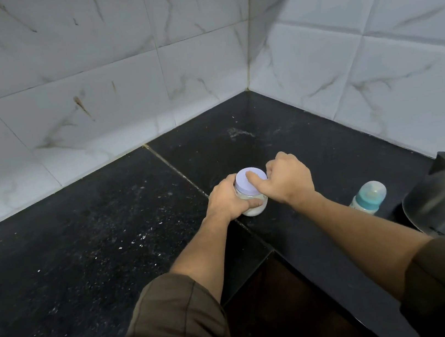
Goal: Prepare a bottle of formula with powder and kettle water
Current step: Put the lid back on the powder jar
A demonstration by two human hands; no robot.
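Olive sleeves (pixel 174 319) reach to the powder jar (pixel 253 210), upright at centre frame on the counter (pixel 83 247).
Left hand (pixel 226 199) grips its body, right hand (pixel 286 179) clasps the lilac lid (pixel 246 180); the capped bottle (pixel 367 198) stands lower right, nearer the right hand.
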